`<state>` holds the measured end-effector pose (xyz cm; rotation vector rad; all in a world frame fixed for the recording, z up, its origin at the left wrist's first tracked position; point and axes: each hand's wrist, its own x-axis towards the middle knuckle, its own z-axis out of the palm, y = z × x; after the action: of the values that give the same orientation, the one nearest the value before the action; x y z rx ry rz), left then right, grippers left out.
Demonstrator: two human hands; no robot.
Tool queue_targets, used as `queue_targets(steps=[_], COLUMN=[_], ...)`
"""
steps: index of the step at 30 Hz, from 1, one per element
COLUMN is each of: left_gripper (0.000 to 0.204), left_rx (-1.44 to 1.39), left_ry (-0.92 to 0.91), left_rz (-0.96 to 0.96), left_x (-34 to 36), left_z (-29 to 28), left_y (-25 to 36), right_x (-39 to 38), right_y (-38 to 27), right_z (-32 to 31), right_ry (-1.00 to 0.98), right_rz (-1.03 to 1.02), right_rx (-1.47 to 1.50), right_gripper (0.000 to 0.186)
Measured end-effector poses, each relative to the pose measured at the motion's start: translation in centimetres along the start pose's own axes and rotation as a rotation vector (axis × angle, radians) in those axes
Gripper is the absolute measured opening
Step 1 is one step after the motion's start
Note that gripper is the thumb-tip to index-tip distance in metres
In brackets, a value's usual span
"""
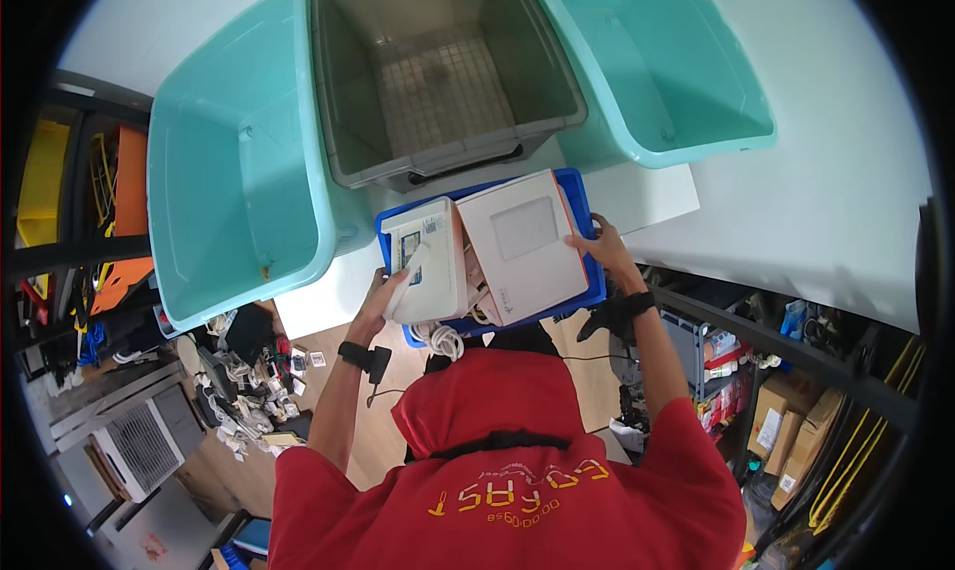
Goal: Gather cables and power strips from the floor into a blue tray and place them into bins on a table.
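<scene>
A shallow blue crate (594,301) is held between my two hands, close to my body, by the table's near edge. My left hand (378,296) is closed at its left side, its thumb over a slim white piece (406,289) and its other fingers mostly hidden. My right hand (605,250) is closed at the right side, with the thumb on the edge of a large flat white box (522,247). To the left in the crate lies a smaller white box (443,272) with a printed label. White cables (445,339) bulge out at the near edge.
Beyond the crate stand a grey see-through bin (453,147) and two turquoise bins (239,172), (667,93) on the white table (662,197). Loose electronics and cables (254,386) lie on the floor at left. Shelving (776,336) with cartons (781,416) runs along the right.
</scene>
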<state>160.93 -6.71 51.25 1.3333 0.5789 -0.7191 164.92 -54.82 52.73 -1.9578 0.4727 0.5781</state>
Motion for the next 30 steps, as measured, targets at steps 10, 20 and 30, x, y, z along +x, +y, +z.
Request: queue_targets(steps=[10,20,30], left_gripper=[0.085,0.081,0.077], left_rx=[-0.017,0.062,0.428], left_ry=[0.042,-0.155,0.464], left_rz=[-0.026,-0.031,0.207], left_x=[1.6,-0.2,-7.3], left_z=[-0.9,-0.3,3.6], left_y=[0.4,2.1,1.4], right_x=[2.1,-0.9,-3.7], right_y=[-1.4,-1.2,1.9], right_z=[0.7,2.0,2.1], right_ry=[-0.003,0.271,0.137], right_rz=[-0.013,-0.207,-0.154], right_rx=[-0.011,-0.246,0.016], right_gripper=[0.118,0.100,0.071])
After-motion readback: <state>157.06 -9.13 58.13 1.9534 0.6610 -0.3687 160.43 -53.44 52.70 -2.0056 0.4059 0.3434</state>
